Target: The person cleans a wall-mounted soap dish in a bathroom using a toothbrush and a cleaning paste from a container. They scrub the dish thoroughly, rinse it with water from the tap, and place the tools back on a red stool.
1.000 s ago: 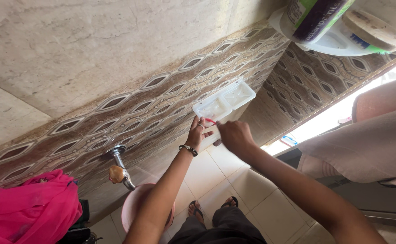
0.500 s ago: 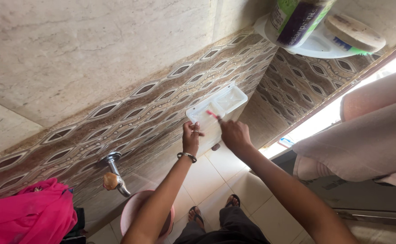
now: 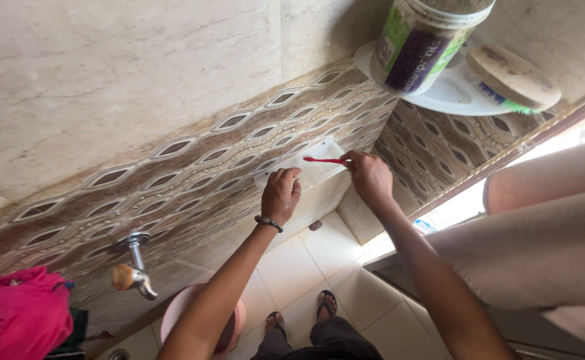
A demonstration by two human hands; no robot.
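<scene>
- We note the white soap tray [image 3: 306, 172] fixed to the patterned tile wall [image 3: 172, 173], below the corner shelf [image 3: 439, 100].
- Left hand [image 3: 280, 195] presses on the tray's near end, fingers curled down on its rim.
- Right hand [image 3: 368, 175] has its fingers closed around a red toothbrush [image 3: 324, 160], bristle end lying over the tray.
- Step in hand, as we judge it: scrubbing the tray. The next stroke calls for a steady brace and short passes into the corners.
</scene>
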